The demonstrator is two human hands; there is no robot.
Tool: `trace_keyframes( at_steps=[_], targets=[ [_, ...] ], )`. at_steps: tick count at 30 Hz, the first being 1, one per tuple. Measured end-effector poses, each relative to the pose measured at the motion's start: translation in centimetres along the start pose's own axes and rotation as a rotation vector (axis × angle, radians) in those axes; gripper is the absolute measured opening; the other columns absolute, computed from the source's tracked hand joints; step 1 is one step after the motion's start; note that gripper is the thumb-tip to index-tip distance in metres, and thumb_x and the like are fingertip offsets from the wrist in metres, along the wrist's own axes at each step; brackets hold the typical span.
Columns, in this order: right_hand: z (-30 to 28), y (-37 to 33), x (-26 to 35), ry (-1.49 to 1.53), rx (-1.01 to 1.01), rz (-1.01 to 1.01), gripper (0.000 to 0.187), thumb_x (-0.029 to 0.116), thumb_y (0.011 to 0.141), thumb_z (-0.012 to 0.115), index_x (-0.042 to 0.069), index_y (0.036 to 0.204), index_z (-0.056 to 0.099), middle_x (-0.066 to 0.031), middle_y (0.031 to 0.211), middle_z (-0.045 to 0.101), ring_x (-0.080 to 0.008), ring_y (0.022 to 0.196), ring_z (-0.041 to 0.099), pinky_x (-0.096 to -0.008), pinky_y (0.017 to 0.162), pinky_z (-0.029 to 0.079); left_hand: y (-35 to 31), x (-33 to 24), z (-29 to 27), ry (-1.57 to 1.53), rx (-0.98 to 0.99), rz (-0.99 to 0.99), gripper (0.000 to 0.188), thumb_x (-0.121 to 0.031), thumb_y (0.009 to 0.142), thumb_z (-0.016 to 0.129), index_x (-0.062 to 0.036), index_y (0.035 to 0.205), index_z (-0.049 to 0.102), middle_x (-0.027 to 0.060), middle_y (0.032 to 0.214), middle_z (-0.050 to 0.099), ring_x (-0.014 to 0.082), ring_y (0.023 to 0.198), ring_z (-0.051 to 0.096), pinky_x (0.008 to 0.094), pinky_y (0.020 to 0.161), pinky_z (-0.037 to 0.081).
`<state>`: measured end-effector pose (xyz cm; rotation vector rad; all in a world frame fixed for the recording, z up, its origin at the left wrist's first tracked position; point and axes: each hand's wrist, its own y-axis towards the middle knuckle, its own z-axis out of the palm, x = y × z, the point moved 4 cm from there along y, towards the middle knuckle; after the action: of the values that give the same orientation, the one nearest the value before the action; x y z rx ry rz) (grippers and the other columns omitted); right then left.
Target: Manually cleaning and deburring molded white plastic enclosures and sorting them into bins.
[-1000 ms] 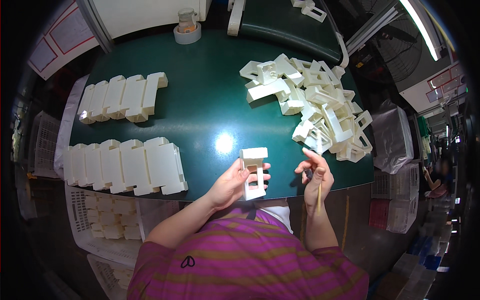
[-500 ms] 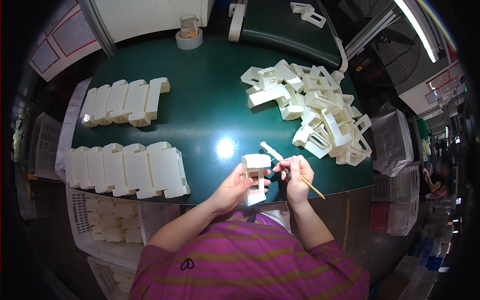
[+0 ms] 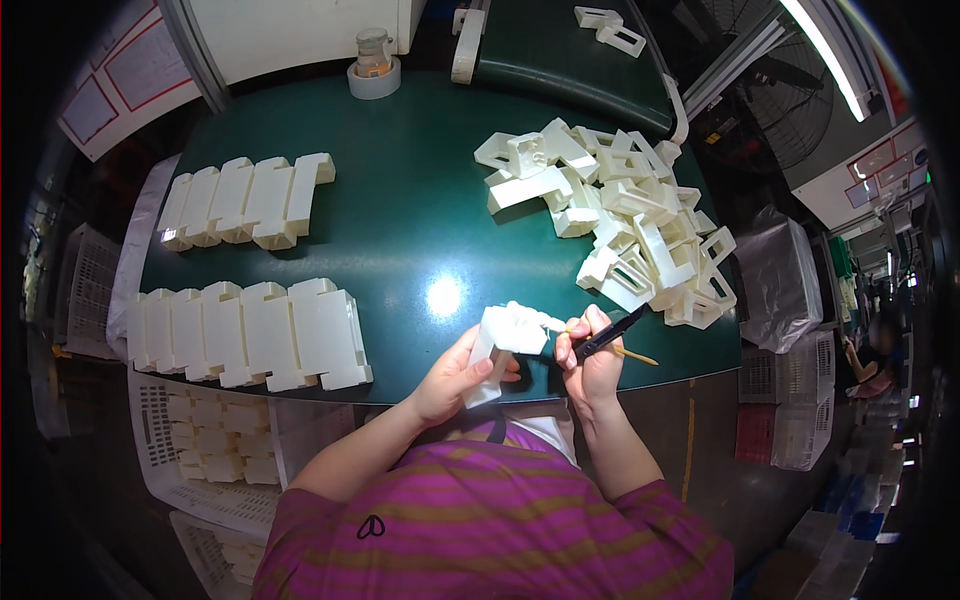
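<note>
My left hand [image 3: 442, 384] is closed round a white plastic part [image 3: 490, 340] with a block-like head, held over the table's front edge. My right hand [image 3: 597, 375] pinches a thin wooden stick [image 3: 636, 355] whose white wrapped-looking tip meets the right side of that head. A slim black tool [image 3: 618, 331] also lies in the right hand, slanting up to the right; its exact kind I cannot tell. Beyond the right hand is a heap of similar white parts [image 3: 650, 240]. Two rows of them stand on the left, a far row [image 3: 240, 203] and a near row [image 3: 250, 335].
The green table [image 3: 400, 220] has a glass jar [image 3: 373, 55] at its back, set in a roll of tape [image 3: 374, 82]. A conveyor belt [image 3: 560, 60] adjoins the far right, carrying white parts. Crates [image 3: 155, 430] filled with parts stand below left; bagged crates stand right.
The white part has turned, bringing its head toward the stick's tip. My right hand has rotated, so the black tool now shows clearly and the stick lies flatter.
</note>
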<state>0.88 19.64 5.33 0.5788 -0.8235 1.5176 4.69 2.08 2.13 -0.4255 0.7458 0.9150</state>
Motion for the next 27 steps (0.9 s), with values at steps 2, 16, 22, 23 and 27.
trace_keyframes(
  at_steps=[2,16,22,23,27],
  targets=[
    [-0.1,-0.6,0.2,0.101,0.027,0.138,0.035,0.022,0.097,0.043,0.006,0.067,0.046,-0.0111,0.056,0.049,-0.0190,0.041,0.047,-0.0259,0.042,0.037,-0.5,0.3,-0.4,-0.017,-0.018,0.026,0.072,-0.044,0.090,0.056,-0.0023,0.140,0.024,0.0150,0.121,0.050,0.0245,0.109,0.054,0.0412,0.095,0.043],
    [1.8,-1.3,2.1,-0.285,0.191,-0.118,0.036,0.018,0.099,0.040,0.001,0.070,0.053,-0.0098,0.060,0.055,-0.0113,0.046,0.048,-0.0211,0.044,0.034,-0.9,-0.1,1.8,0.498,0.013,0.037,0.058,-0.025,0.090,0.059,0.0005,0.135,0.034,0.0120,0.124,0.048,0.0199,0.115,0.046,0.0322,0.098,0.035],
    [1.8,-1.4,2.7,-0.362,0.114,-0.148,0.038,0.023,0.099,0.043,0.002,0.069,0.054,-0.0066,0.058,0.055,-0.0088,0.045,0.047,-0.0203,0.044,0.034,-0.8,-1.2,1.5,0.746,-0.056,0.192,0.059,-0.024,0.089,0.058,0.0004,0.137,0.033,0.0151,0.124,0.047,0.0246,0.116,0.046,0.0348,0.100,0.034],
    [1.8,-1.4,3.1,-0.512,0.108,-0.141,0.038,0.024,0.098,0.043,0.003,0.068,0.054,-0.0055,0.056,0.055,-0.0079,0.044,0.047,-0.0200,0.043,0.034,-1.1,-0.8,1.5,0.706,-0.072,0.183,0.059,-0.024,0.090,0.057,0.0002,0.137,0.032,0.0149,0.124,0.047,0.0236,0.116,0.047,0.0347,0.099,0.035],
    [-0.9,-0.9,2.5,-0.597,0.038,0.061,0.036,0.026,0.097,0.046,0.005,0.068,0.052,-0.0045,0.054,0.053,-0.0083,0.043,0.046,-0.0208,0.040,0.033,-2.5,-2.2,2.0,0.406,-0.237,0.159,0.062,-0.028,0.092,0.055,-0.0003,0.140,0.027,0.0144,0.122,0.050,0.0200,0.113,0.049,0.0337,0.096,0.038]
  ],
)
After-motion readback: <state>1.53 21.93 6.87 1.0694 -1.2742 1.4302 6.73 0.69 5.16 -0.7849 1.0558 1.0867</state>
